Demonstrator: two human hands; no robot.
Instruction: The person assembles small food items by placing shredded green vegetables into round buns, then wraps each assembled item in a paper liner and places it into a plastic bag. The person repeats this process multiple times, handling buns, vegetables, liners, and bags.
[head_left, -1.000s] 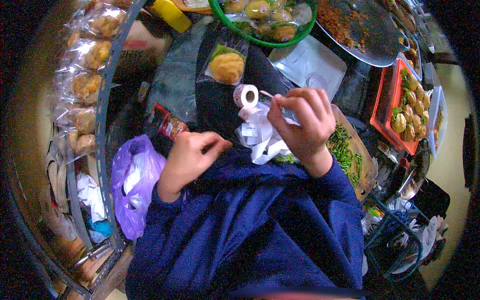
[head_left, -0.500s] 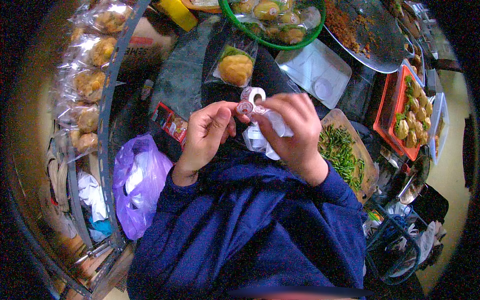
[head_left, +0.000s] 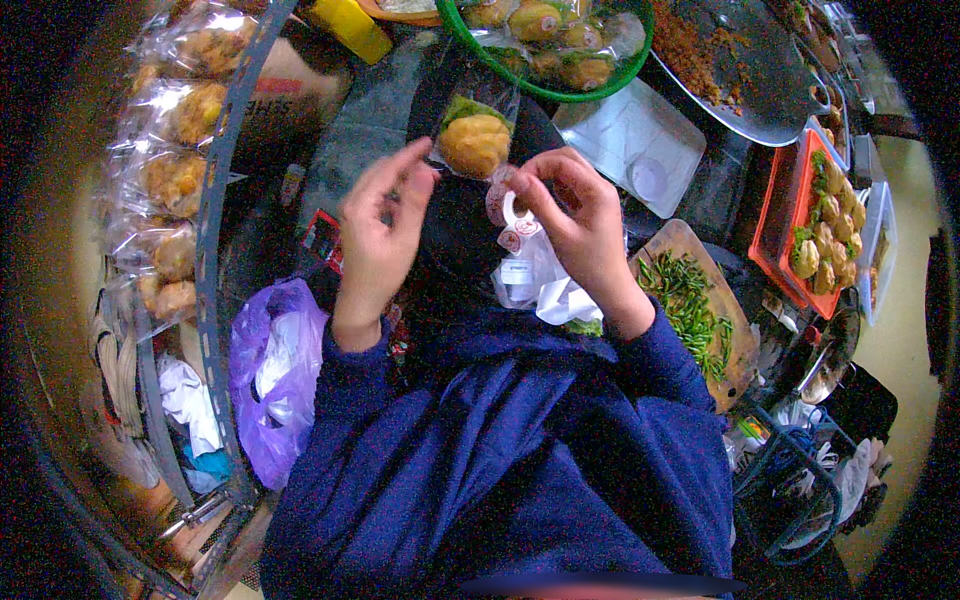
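Note:
My right hand (head_left: pixel 570 205) pinches a round sticker (head_left: pixel 503 178) between thumb and forefinger, by the lower edge of a clear bag. Inside that bag are a golden fried snack (head_left: pixel 474 146) and green leaves. My left hand (head_left: pixel 385 220) is open, its fingers stretched toward the bag's left side and slightly blurred; I see nothing in it. Below my right hand, the white sticker roll (head_left: pixel 518 210) rests on my lap, a printed round sticker (head_left: pixel 510 240) showing on its strip. Crumpled clear plastic with a white label (head_left: pixel 516 272) lies just under it.
A green basket (head_left: pixel 652 50) of bagged snacks stands ahead. To the right are a metal pan (head_left: pixel 740 120), a clear lid (head_left: pixel 660 130), a board of green chillies (head_left: pixel 690 310) and an orange tray (head_left: pixel 765 240). A purple bag (head_left: pixel 270 390) and hanging snack packs (head_left: pixel 175 180) are left.
My left hand has left the sticker roll and moved forward and left. My right hand has lifted forward with a sticker in its fingertips, while the roll has dropped slightly onto my lap.

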